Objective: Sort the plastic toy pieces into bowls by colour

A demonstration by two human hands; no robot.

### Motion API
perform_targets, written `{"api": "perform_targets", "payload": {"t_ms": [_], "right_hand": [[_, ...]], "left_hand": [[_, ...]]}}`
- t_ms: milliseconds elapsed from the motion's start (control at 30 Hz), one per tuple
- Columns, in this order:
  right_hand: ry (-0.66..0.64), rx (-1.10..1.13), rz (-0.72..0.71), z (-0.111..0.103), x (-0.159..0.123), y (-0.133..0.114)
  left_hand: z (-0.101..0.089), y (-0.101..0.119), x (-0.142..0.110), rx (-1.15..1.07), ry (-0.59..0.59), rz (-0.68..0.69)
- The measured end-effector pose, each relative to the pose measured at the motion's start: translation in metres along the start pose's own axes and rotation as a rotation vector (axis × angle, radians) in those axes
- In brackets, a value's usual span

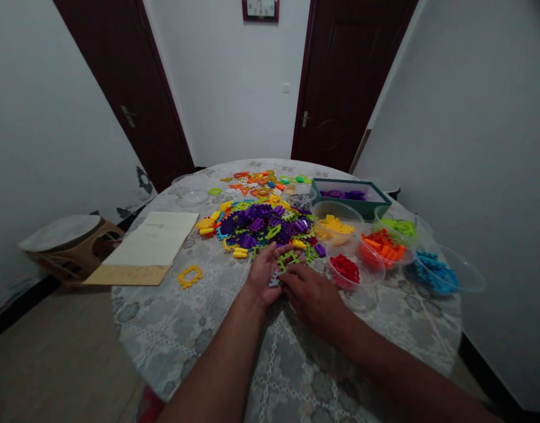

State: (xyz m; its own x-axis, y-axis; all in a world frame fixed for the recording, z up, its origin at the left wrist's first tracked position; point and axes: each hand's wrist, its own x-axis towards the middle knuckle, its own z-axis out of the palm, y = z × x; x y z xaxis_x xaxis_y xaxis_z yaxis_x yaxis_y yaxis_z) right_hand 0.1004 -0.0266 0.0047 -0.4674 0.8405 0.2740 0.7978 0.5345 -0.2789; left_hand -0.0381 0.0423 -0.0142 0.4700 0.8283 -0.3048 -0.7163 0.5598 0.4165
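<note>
Lime-green frame: one notched, open-centred plastic frame (pixel 288 255), held just above the table, short of the pile; tilted, its long axis running roughly from eight o'clock to two o'clock.
Left hand: one left hand (pixel 261 271), palm up, fingers curled round the frame, holding it; one small grey toothed piece (pixel 275 279) shows by the palm.
Right hand: one right hand (pixel 314 295), back up, fingers bent inward at the frame's near edge; their tips are hidden, so I cannot tell what they grip.
Pile: one mostly purple heap of mixed plastic pieces (pixel 256 224) at eleven o'clock from the hands, too jumbled to count.
Bowls: six round clear plastic bowls (pixel 336 207), between twelve and three o'clock, holding grey, yellow, lime, orange, red and blue pieces.
Box: one dark green rectangular box (pixel 362 207) at one o'clock, purple pieces inside.
Nine o'clock: one yellow notched plastic frame (pixel 182 278), lying alone on the patterned tablecloth (pixel 185 341).
</note>
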Motion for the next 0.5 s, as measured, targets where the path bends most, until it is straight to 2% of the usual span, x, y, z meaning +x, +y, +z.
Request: {"api": "perform_targets", "payload": {"t_ms": [133, 267, 400, 500], "right_hand": [[0.052, 0.059, 0.031, -0.001, 0.001, 0.004], [0.124, 0.207, 0.093, -0.025, -0.007, 0.010], [-0.001, 0.260, 0.150, -0.059, -0.001, 0.034], [-0.023, 0.262, 0.136, -0.077, 0.028, 0.066]], "left_hand": [[0.003, 0.002, -0.001, 0.012, 0.031, -0.018], [0.002, -0.001, -0.001, 0.106, 0.050, 0.061], [-0.002, -0.006, 0.002, 0.163, 0.098, 0.177], [-0.003, -0.008, 0.003, 0.164, 0.127, 0.213]]}}
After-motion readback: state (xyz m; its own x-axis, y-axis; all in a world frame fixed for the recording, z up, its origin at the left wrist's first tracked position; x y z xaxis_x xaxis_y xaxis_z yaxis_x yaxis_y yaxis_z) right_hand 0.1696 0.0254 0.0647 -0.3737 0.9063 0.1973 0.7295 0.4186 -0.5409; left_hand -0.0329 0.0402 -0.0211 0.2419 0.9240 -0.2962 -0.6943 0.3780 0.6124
